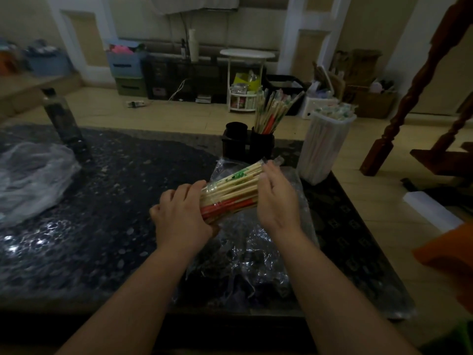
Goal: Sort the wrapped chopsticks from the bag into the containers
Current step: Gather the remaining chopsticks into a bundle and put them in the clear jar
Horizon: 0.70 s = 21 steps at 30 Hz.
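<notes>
Bundle of wooden chopsticks in printed clear wrappers (230, 192): left hand (179, 216) grips one end, right hand (277, 201) seemingly clasps the other, over a crumpled clear plastic bag (245, 254).

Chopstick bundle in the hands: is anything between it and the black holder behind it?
Nothing visible blocks the way. The left hand and right hand hold the wrapped chopsticks over the clear bag; the black holder stands just beyond them. Its right cup already holds chopsticks; its left cup looks free.
</notes>
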### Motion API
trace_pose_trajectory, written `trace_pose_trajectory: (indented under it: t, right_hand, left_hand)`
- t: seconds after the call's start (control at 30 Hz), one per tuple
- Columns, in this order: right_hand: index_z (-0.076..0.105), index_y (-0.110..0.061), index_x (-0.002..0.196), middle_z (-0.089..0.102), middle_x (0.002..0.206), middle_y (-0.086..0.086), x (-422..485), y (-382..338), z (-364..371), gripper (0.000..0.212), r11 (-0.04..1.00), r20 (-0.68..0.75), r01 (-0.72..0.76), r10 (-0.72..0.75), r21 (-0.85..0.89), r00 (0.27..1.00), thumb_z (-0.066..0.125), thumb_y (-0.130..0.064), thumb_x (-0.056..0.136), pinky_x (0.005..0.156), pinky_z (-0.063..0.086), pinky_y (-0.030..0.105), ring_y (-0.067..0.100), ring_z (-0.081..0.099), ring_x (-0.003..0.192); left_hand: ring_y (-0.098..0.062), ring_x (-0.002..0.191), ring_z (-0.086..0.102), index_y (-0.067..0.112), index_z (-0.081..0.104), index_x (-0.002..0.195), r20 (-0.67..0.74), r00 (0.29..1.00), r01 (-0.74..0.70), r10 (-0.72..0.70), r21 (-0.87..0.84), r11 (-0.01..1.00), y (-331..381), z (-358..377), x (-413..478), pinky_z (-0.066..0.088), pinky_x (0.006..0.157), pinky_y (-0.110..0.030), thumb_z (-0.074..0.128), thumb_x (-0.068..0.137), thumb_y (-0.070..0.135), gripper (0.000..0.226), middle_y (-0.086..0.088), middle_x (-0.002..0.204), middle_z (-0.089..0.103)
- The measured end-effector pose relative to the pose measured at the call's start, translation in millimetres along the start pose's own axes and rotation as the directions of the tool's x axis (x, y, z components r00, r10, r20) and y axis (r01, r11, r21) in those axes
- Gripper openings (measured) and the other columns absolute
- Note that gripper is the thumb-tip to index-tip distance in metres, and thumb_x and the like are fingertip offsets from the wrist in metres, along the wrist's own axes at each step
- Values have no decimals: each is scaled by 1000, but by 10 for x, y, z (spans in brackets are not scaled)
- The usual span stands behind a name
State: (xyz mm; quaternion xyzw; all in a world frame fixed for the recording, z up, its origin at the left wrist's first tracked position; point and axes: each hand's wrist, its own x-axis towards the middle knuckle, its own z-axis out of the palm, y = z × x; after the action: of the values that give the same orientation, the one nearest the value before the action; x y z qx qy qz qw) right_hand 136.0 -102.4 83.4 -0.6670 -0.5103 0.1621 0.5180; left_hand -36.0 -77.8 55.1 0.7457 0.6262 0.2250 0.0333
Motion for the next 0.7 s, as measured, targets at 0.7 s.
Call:
trace_pose_trajectory:
  t: [0.7]
  right_hand:
    - [51, -23, 142, 48, 146, -8, 54, 60, -48, 39, 928, 10, -118, 122, 354, 992, 40, -29, 106, 110, 32, 24, 5, 41, 135]
  left_hand:
    - [-27, 122, 44, 37, 35, 141, 37, 992, 127, -122, -205, 971, -118, -18, 177, 41, 100, -49, 85, 56, 53, 100, 2, 133, 49]
